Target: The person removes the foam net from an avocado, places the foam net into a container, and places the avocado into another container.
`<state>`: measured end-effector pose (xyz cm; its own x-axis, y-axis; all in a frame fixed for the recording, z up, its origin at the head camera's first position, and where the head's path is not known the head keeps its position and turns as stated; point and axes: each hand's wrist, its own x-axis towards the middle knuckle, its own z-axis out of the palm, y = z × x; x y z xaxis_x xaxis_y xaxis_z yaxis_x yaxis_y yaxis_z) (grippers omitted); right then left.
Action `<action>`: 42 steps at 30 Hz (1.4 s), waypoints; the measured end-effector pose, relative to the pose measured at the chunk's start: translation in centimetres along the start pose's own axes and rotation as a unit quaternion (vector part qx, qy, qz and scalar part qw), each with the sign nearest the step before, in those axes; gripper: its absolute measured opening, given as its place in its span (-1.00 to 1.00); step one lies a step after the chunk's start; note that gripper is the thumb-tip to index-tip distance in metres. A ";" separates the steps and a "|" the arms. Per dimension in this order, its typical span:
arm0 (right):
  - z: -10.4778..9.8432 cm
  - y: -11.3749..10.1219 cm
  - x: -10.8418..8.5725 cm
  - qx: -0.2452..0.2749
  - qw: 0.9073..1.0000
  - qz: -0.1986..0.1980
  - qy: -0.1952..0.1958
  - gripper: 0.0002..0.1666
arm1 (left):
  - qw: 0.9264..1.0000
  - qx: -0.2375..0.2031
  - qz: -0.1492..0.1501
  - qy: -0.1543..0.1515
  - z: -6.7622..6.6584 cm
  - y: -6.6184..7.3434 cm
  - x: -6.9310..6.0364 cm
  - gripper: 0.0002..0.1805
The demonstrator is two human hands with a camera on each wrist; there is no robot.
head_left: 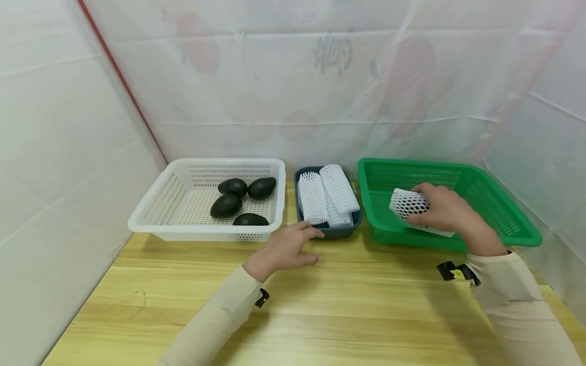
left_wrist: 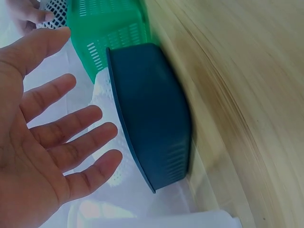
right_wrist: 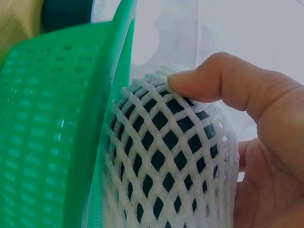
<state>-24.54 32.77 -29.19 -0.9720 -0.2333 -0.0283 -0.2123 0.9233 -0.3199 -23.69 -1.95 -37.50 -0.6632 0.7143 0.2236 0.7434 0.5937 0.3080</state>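
Observation:
My right hand (head_left: 441, 209) grips a dark avocado (right_wrist: 171, 140) sleeved in a white foam net (head_left: 407, 202), over the front part of the green basket (head_left: 380, 231). The right wrist view shows the thumb pressed on the net, with dark skin showing through its mesh. My left hand (head_left: 288, 247) holds nothing; its fingers are spread in the left wrist view, near the front of the dark blue bin (left_wrist: 147, 114). Several white foam nets (head_left: 339, 188) lie in that bin.
At the left stands a white basket (head_left: 137, 223) with several bare avocados (head_left: 226, 206) in it. Both baskets and the bin stand in a row on the wooden table (head_left: 293, 315). A white sheet (head_left: 274, 91) hangs behind them.

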 end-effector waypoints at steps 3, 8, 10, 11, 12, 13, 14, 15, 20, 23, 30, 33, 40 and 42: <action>0.2 -0.6 -0.4 -0.002 1.000 -0.009 0.008 -0.15 | 1.000 0.000 0.002 -0.002 0.0 -0.2 -0.3 -0.53; 0.4 -1.8 -0.9 -0.008 0.999 -0.023 0.028 -0.19 | 1.000 -0.004 0.003 0.003 0.0 -1.0 -0.7 -0.52; 0.5 -2.4 -1.1 -0.008 0.999 -0.030 0.036 -0.20 | 1.000 -0.008 0.001 0.004 0.0 -1.2 -1.0 -0.52; 0.6 -2.6 -1.2 -0.008 0.999 -0.033 0.039 -0.20 | 1.000 -0.010 0.001 0.005 0.0 -1.2 -1.1 -0.53; 0.7 -2.9 -1.3 -0.007 0.999 -0.036 0.041 -0.20 | 1.000 -0.011 0.003 0.006 0.0 -1.2 -1.2 -0.53; 0.8 -3.1 -1.3 -0.008 0.998 -0.039 0.043 -0.21 | 1.000 -0.012 0.005 0.008 0.0 -1.3 -1.4 -0.53; 0.9 -3.4 -1.4 -0.007 0.998 -0.040 0.044 -0.21 | 1.000 -0.011 0.007 0.011 0.0 -1.3 -1.5 -0.54; 1.0 -3.7 -1.4 -0.008 0.998 -0.042 0.045 -0.21 | 1.000 -0.011 0.010 0.013 0.0 -1.3 -1.7 -0.54; 1.6 -5.0 -1.5 -0.011 0.998 -0.047 0.039 -0.20 | 0.999 -0.007 0.028 0.030 0.1 -1.4 -2.3 -0.56; 1.9 -5.6 -1.5 -0.009 0.998 -0.052 0.039 -0.20 | 0.999 -0.003 0.031 0.036 0.1 -1.6 -2.7 -0.56; 2.8 -6.8 -1.5 -0.025 0.996 -0.065 0.054 -0.23 | 0.999 -0.020 0.004 0.028 -0.1 -2.0 -3.8 -0.53; 3.0 -7.3 -1.5 -0.029 0.996 -0.070 0.056 -0.23 | 0.999 -0.024 0.000 0.027 -0.2 -2.2 -4.2 -0.54; 3.6 -8.4 -1.7 -0.029 0.995 -0.083 0.051 -0.21 | 0.999 -0.032 0.008 0.029 -0.1 -2.5 -4.7 -0.56; 3.9 -8.6 -1.6 -0.027 0.995 -0.086 0.052 -0.21 | 0.999 -0.033 0.007 0.028 -0.2 -2.5 -4.8 -0.56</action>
<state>-20.75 24.01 -30.04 -0.9256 -0.3583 0.1222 -0.3782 0.8882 -0.2608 -22.37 -6.97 -39.22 -0.6573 0.7003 0.2785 0.7469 0.5559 0.3648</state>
